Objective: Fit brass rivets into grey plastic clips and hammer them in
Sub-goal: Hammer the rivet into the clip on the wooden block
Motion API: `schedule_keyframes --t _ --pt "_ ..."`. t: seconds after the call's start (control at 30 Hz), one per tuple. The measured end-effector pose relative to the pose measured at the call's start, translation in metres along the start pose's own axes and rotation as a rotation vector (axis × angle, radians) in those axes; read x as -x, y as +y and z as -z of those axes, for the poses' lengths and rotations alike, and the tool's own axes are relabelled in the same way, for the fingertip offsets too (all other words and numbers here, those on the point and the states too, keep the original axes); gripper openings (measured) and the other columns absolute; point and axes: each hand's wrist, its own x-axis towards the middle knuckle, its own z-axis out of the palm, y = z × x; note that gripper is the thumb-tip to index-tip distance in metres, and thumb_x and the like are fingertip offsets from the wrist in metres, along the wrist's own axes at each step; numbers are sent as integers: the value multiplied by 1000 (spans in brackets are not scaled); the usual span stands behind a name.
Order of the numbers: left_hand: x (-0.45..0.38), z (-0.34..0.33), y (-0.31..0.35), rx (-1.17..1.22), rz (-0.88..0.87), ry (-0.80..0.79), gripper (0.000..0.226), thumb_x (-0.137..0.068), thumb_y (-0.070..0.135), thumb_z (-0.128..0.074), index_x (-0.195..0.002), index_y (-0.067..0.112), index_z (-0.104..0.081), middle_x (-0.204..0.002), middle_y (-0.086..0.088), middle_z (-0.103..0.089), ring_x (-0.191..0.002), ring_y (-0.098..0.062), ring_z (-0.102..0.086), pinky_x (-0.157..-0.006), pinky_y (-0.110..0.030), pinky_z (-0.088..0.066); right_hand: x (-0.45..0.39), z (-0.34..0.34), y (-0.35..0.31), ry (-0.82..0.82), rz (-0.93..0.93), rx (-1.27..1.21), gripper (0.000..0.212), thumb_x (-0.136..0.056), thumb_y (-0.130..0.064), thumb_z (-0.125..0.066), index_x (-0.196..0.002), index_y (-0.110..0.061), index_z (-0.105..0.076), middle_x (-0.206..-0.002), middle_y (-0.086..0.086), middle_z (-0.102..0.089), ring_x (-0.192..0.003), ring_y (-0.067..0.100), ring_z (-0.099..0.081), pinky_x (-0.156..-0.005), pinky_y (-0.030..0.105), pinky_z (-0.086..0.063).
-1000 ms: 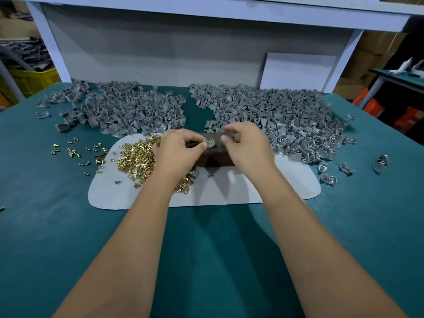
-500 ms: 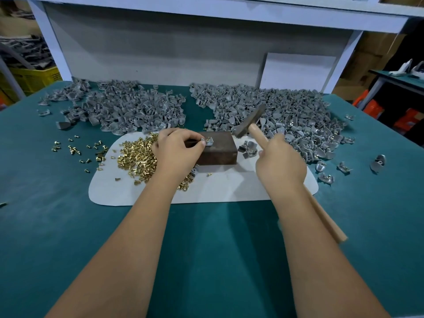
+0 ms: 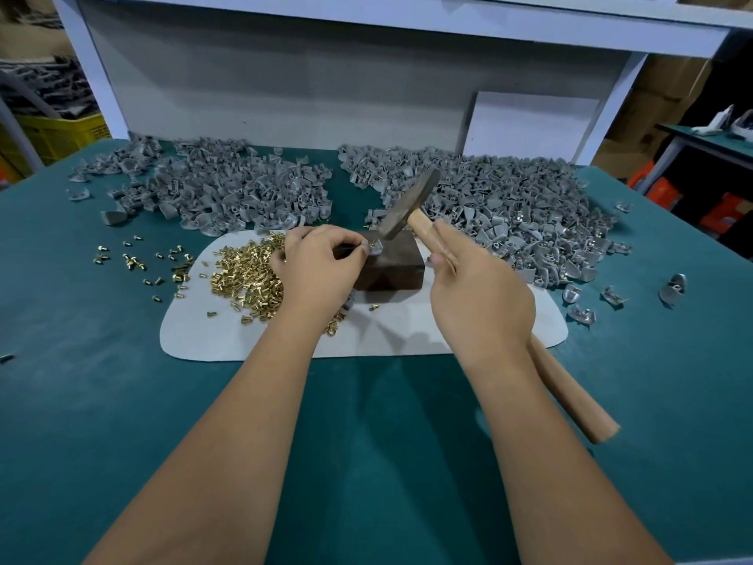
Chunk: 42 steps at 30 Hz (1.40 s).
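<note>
Grey plastic clip (image 3: 375, 248) sits on top of the dark block (image 3: 391, 267), pinched at its left edge by the left hand (image 3: 315, 271), so that grip is closed on the clip. Right hand (image 3: 481, 297) is wrapped round the wooden handle of the hammer (image 3: 411, 205), whose dark head hangs tilted just above the clip; can't tell if it touches. Block stands on a pale mat (image 3: 407, 332) on the teal table (image 3: 122, 401). Loose brass rivets (image 3: 244, 275) are heaped on the mat just left of the block, under the left hand. Two big piles of clips lie behind: left pile (image 3: 212, 189) and right pile (image 3: 509, 201).
</note>
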Motion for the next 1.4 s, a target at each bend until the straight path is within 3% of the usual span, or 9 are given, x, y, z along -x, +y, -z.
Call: schedule_keyframes --t 0.4,0.53,0.73,0.93,1.4 --pt "-1 -1 5 42 12 -1 23 -87 40 -65 -67 46 -58 -87 27 -53 -125 -15 -32 -102 -44 -17 -4 -7 7 -110 -101 -105 38 -95 -36 -48 -130 -50 -49 -111 -12 -67 -100 22 -61 -66 29 -34" --pt "-2 0 4 64 -3 13 14 -87 40 -68 -73 44 -65 -81 33 -52 -123 -15 -35 -100 -44 -20 -7 -8 10 -149 -127 -131 39 -94 -36 -48 -130 -50 -49 -113 -14 -67 -98 20 -61 -67 29 -38" --pt "-1 1 3 65 -15 30 6 -87 38 -68 -84 39 -73 -87 25 -58 -121 -13 -39 -102 -46 -22 -9 -9 10 -134 -122 -140 39 -92 -35 -51 -127 -51 -52 -104 -12 -70 -85 20 -59 -59 28 -32" --pt "-1 0 4 68 -24 39 10 -87 38 -68 -79 42 -71 -86 25 -61 -117 -15 -46 -100 -48 -24 -8 -9 9 -127 -107 -129 40 -92 -34 -52 -128 -49 -51 -108 -11 -70 -94 21 -62 -63 27 -32" --pt "-3 -2 1 71 -12 48 6 -87 39 -68 -87 39 -75 -88 24 -63 -116 -16 -49 -94 -43 -23 -5 -9 6 -117 -60 -102 40 -92 -32 -50 -129 -46 -51 -104 -7 -70 -91 26 -62 -63 29 -35"
